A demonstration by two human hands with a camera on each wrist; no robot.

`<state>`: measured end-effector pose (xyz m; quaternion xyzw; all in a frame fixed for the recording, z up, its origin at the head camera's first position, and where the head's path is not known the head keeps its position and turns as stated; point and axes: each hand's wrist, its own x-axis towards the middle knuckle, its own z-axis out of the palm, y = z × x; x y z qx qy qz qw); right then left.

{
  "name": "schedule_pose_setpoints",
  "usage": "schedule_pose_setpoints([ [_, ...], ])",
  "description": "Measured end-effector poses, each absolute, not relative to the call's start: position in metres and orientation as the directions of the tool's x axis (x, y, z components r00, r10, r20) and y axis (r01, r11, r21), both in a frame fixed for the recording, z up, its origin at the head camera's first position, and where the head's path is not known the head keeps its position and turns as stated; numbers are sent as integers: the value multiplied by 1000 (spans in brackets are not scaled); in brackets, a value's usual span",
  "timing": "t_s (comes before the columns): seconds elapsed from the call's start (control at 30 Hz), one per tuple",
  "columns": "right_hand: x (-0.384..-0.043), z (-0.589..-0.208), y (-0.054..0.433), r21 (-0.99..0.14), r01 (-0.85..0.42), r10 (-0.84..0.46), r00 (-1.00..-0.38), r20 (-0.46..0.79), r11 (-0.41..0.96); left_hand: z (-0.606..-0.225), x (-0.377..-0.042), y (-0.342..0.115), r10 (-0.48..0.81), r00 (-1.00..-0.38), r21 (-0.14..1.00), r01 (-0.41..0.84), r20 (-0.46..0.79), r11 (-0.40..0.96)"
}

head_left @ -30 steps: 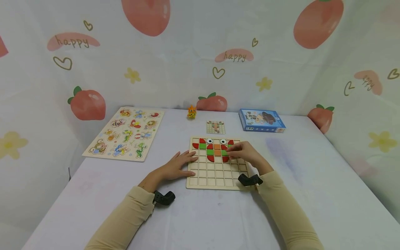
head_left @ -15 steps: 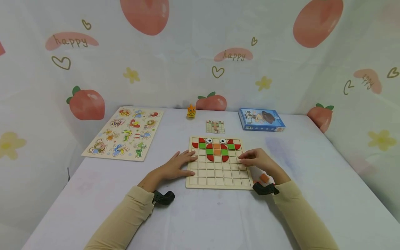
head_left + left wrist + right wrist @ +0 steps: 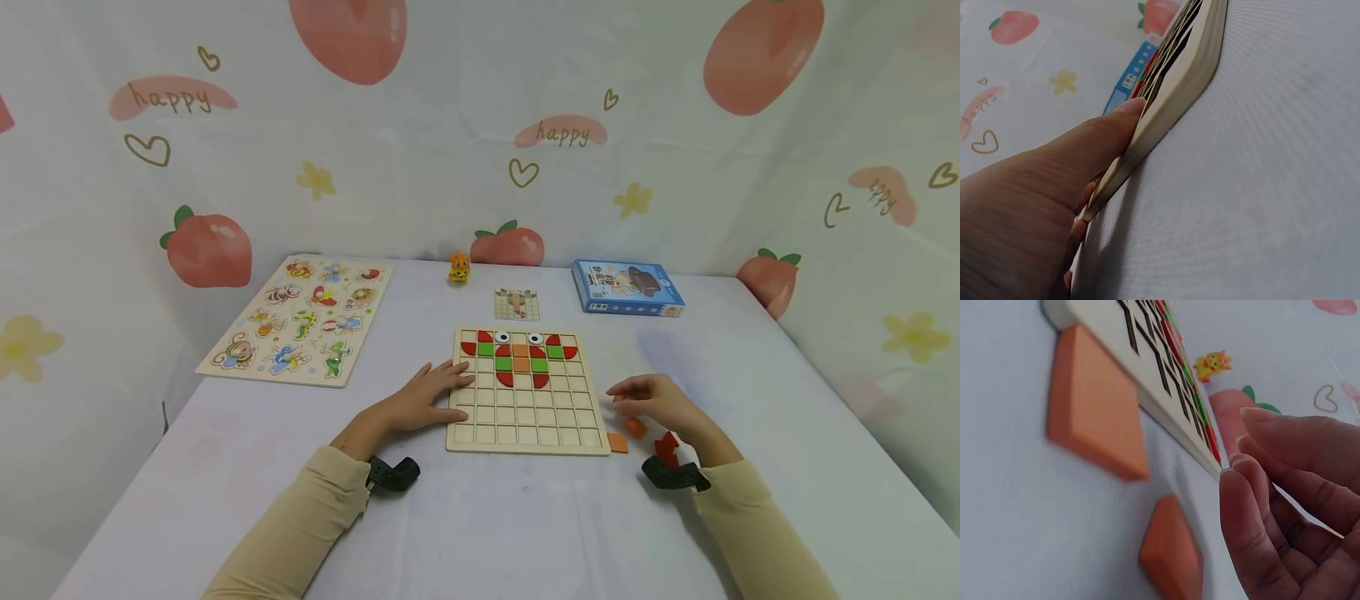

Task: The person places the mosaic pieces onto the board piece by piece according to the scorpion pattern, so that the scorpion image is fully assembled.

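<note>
A wooden grid board (image 3: 536, 416) lies on the table. Red, green and orange tiles and two eye pieces (image 3: 502, 337) fill cells in its upper rows. My left hand (image 3: 414, 404) rests with extended fingers on the board's left edge; its thumb (image 3: 1107, 134) touches the rim in the left wrist view. Just right of the board hovers my right hand (image 3: 662, 406), fingers loosely bent with nothing visible between them. Below it are two orange square tiles, one flat tile (image 3: 1097, 406) against the board's corner and another tile (image 3: 1171, 550) apart from it.
Red and white pieces (image 3: 667, 448) lie partly hidden beside the right wrist. Behind the board are a small pattern card (image 3: 517, 305), a blue box (image 3: 628, 288) and an orange-yellow toy figure (image 3: 459, 268). An insect picture puzzle board (image 3: 303, 323) lies at left.
My right hand has moved off the board to the right and toward me, uncovering the upper-right red and green tiles and the loose orange tiles. My left hand has stayed put.
</note>
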<state>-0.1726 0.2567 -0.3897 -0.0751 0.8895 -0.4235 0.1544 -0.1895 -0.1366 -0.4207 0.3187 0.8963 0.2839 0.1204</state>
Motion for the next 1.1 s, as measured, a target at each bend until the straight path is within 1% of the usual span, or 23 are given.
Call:
schedule_pose_setpoints([
  [0.2, -163, -392, 271, -771, 31, -238, -943, -234, 636, -421, -190, -137, 642, -766, 579, 508, -34, 637],
  [0.43, -153, -399, 285, -790, 48, -253, -934, -253, 612, -423, -191, -137, 643, -765, 580, 508, -36, 636],
  [0.53, -151, -401, 290, -794, 11, -297, -924, -240, 608, -424, -191, -137, 641, -766, 582, 505, -38, 638],
  [0.67, -150, -401, 295, -793, -74, -376, -904, -202, 604, -423, -191, -137, 639, -768, 582, 503, -38, 639],
  [0.83, -150, -402, 297, -792, -136, -424, -890, -165, 595, -423, -191, -137, 638, -769, 580, 503, -38, 641],
  [0.93, -150, -402, 295, -780, -137, -411, -897, -164, 611, -423, -191, -137, 638, -769, 579, 504, -38, 641],
  [1.1, -151, -401, 290, -758, -95, -355, -916, -187, 646, -423, -191, -137, 640, -768, 578, 507, -34, 639],
])
